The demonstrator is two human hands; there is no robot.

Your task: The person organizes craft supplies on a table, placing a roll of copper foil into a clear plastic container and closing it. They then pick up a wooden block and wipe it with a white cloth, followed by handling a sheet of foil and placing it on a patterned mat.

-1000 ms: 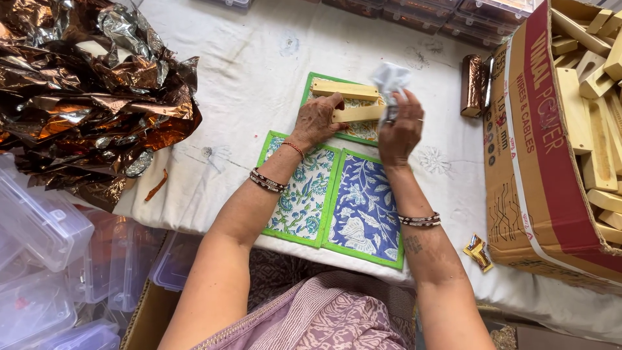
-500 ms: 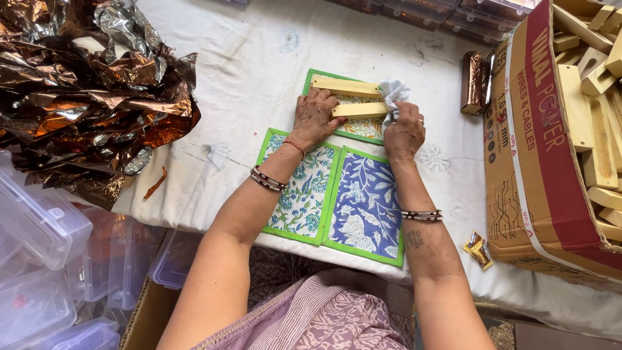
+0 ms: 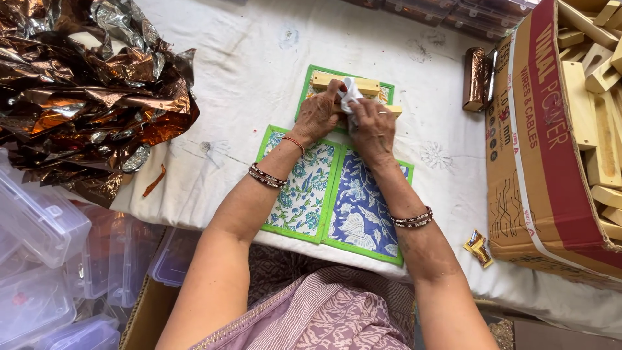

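Note:
Three floral panels with green borders lie on a white cloth: a green-and-white one, a blue one and a third behind them. Two pale wooden blocks rest on the rear panel. My left hand presses on the blocks' left part. My right hand holds a small white crumpled piece against the blocks, beside the left hand. Both wrists wear bangles.
Crumpled copper foil heaps at the left. A brown cardboard box of wooden pieces stands at the right, with a foil-wrapped roll next to it. Clear plastic boxes sit lower left. A small foil scrap lies near the cloth's edge.
My right hand has come down and leftward with the white piece, from above the blocks onto them, close to the left hand. The left hand stays on the blocks.

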